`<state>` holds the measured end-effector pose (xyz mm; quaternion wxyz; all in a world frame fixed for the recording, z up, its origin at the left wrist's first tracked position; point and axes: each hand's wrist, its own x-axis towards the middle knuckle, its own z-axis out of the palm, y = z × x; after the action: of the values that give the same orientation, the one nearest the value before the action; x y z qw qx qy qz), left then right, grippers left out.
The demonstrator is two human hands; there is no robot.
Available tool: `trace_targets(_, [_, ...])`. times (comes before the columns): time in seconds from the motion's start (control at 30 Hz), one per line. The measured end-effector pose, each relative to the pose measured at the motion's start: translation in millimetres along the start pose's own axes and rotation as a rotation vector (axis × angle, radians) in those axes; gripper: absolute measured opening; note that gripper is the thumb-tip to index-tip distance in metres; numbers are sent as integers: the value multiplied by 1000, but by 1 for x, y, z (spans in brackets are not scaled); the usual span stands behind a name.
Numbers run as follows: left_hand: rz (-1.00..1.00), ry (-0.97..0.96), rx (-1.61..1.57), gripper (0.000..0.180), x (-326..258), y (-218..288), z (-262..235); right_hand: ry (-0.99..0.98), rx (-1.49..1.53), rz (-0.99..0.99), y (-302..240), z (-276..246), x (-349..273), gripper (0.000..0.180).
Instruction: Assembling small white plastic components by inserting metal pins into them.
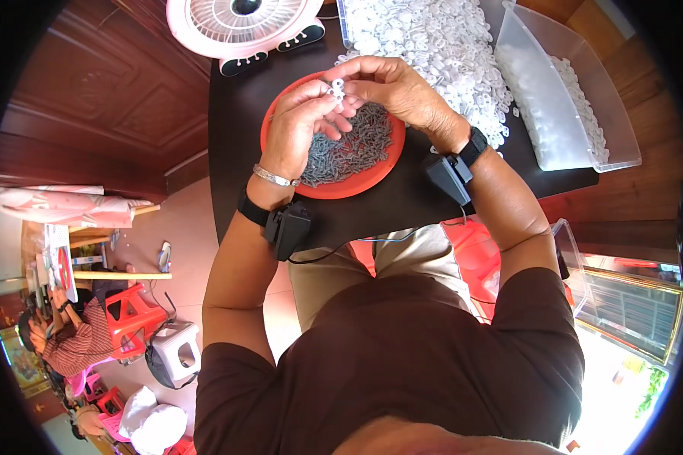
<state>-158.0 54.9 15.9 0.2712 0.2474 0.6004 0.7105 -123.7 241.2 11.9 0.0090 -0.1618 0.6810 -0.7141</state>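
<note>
1. The left hand [292, 125] and right hand [395, 89] meet, the thumb and fingertips of each gripping a small white piece [337, 89] between them, above the near table's tray.
2. Beneath them, a round orange tray [397, 148] holds many small grey screws [357, 155].
3. Tray and heap share a dark table [239, 121].
4. Beyond the tray spreads a heap of white pieces [425, 45]; to its right stands a translucent bin [546, 125] holding more.
5. A pink fan [205, 38] stands at the table's far left.
</note>
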Motion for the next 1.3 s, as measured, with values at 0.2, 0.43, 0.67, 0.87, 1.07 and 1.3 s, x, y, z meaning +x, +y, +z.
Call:
trace_targets(0.2, [-9,-6,-130,18,3,-1,-5,121,-109,-49,-1,7,-1,13])
trace_targets(0.43, [54,34,-151,17,4,-3,-9,141,-165,73,0,0,-1,15])
trace_targets(0.67, [0,157,119,19,1,-5,-4,206,81,143,-5,-4,1,18])
trace_targets(0.87, [0,165,148,19,0,-4,-1,187,37,155,-7,-1,-1,18])
trace_targets(1.07, [6,176,183,19,0,-4,1,180,15,151,-8,0,-1,17])
trace_targets(1.3, [18,177,199,19,0,-6,0,223,36,117,-8,2,-2,16])
